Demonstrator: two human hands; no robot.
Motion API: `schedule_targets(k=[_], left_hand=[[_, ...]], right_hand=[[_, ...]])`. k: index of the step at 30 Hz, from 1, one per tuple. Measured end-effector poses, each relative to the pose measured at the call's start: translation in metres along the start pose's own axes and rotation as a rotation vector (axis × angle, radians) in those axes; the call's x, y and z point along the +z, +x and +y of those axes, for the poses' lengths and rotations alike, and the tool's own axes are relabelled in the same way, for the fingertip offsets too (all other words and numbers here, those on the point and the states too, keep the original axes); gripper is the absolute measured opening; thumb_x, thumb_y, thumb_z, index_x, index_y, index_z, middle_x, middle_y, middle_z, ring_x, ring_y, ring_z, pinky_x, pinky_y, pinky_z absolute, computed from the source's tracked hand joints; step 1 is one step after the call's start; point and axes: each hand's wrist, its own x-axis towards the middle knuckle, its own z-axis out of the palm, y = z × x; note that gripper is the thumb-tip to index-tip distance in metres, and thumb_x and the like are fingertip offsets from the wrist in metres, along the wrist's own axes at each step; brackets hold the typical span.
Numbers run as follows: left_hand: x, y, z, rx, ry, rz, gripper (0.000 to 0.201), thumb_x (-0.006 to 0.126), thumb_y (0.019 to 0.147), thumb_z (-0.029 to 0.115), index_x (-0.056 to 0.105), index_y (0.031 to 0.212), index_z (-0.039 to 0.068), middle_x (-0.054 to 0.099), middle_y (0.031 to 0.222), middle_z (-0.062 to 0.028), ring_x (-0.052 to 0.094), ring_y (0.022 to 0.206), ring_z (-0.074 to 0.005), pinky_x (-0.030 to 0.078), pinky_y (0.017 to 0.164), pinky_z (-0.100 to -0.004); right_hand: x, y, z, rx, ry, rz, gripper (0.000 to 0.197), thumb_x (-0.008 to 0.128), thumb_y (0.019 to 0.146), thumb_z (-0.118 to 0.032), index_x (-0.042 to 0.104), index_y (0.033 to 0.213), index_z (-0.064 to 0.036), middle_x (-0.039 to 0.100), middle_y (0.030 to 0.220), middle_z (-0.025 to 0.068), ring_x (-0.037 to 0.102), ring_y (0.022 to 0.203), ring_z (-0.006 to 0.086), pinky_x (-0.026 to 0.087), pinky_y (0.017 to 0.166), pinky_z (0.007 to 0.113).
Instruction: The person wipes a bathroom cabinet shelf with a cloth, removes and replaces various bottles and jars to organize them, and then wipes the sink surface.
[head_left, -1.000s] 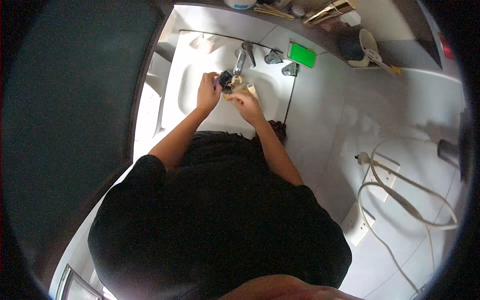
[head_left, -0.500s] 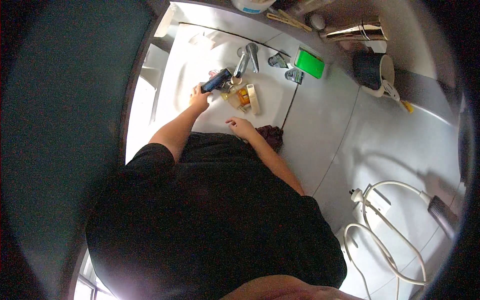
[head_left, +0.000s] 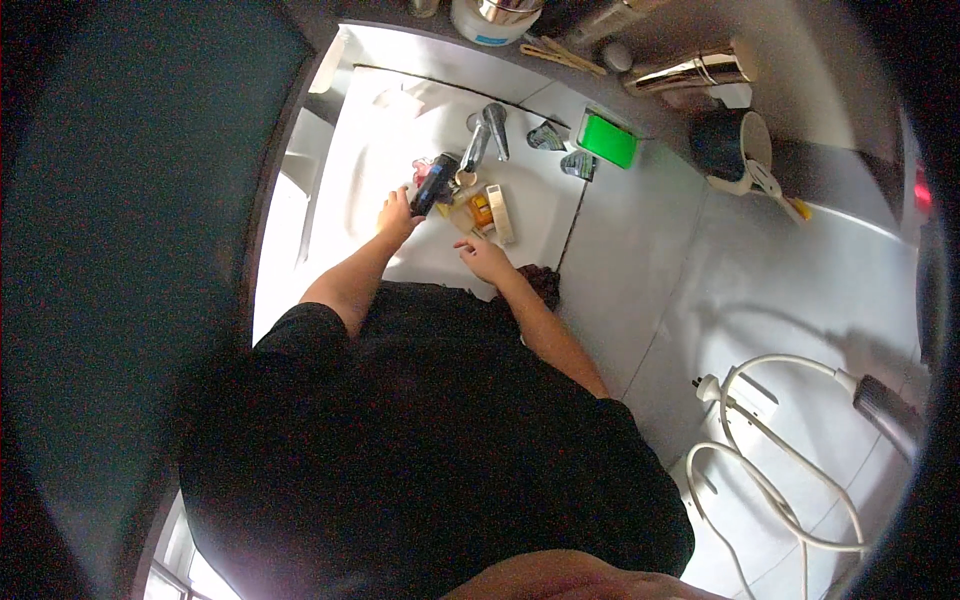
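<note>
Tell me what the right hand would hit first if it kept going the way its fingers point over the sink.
Probably the small orange item and the pale flat bar beside it, just ahead of the right hand. Height above the sink is unclear, so it might pass over them.

A white ceramic sink basin [head_left: 350, 190] carries a chrome tap [head_left: 482, 135] at twelve o'clock, with an orange packet [head_left: 482, 211] and cream flat bar [head_left: 500, 213] below it.
</note>
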Motion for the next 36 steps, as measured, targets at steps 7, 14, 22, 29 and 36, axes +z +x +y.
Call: schedule_targets(k=[7, 14, 22, 29, 36], left_hand=[[0.044, 0.022, -0.016, -0.116, -0.191, -0.084, 0.061, 0.084, 0.084, 0.034, 0.057, 0.126, -0.001, 0.068, 0.116, -0.0279, 0.068, 0.11, -0.0451, 0.055, 0.095, -0.0539], [-0.018, -0.023, 0.023, -0.277, -0.649, -0.256, 0.055, 0.08, 0.09, 0.044, 0.06, 0.112, -0.003, 0.072, 0.089, -0.0128, 0.069, 0.063, -0.0209, 0.059, 0.062, -0.0363], [-0.166, -0.088, 0.084, -0.024, -0.242, -0.346, 0.054, 0.076, 0.089, 0.051, 0.072, 0.101, -0.001, 0.075, 0.078, -0.0101, 0.072, 0.066, -0.0204, 0.058, 0.064, -0.0365], [-0.248, -0.152, 0.162, 0.161, -0.141, -0.555, 0.058, 0.068, 0.088, 0.059, 0.074, 0.104, 0.004, 0.077, 0.078, -0.0094, 0.076, 0.07, -0.0182, 0.06, 0.07, -0.0346], [-0.258, -0.175, 0.225, 0.663, -0.742, -0.255, 0.064, 0.072, 0.102, 0.029, 0.046, 0.155, 0.004, 0.068, 0.113, -0.0062, 0.063, 0.09, -0.0109, 0.053, 0.081, -0.0287]], right_hand=[[0.019, -0.02, 0.015, -0.007, -0.021, -0.07, 0.032, 0.063, 0.1, -0.026, 0.074, 0.127, -0.0133, 0.078, 0.109, 0.0145, 0.073, 0.099, 0.0255, 0.058, 0.089, 0.038], [0.003, -0.028, 0.006, -0.009, 0.105, 0.019, 0.035, 0.065, 0.099, -0.021, 0.071, 0.132, -0.0103, 0.077, 0.111, 0.0132, 0.075, 0.093, 0.023, 0.059, 0.087, 0.036], [-0.015, -0.045, -0.072, -0.581, -0.333, 0.584, 0.065, 0.078, 0.091, -0.024, 0.052, 0.147, -0.0033, 0.053, 0.149, 0.0189, 0.051, 0.138, 0.0365, 0.038, 0.119, 0.049], [-0.04, -0.077, -0.082, -0.707, -0.295, 0.757, 0.06, 0.082, 0.086, -0.026, 0.059, 0.14, -0.0084, 0.06, 0.144, 0.0132, 0.054, 0.137, 0.0344, 0.039, 0.118, 0.049], [-0.106, -0.126, -0.124, -0.81, 0.057, 1.305, 0.067, 0.089, 0.072, -0.007, 0.062, 0.133, -0.0022, 0.068, 0.125, 0.0184, 0.064, 0.114, 0.0358, 0.051, 0.1, 0.048]])
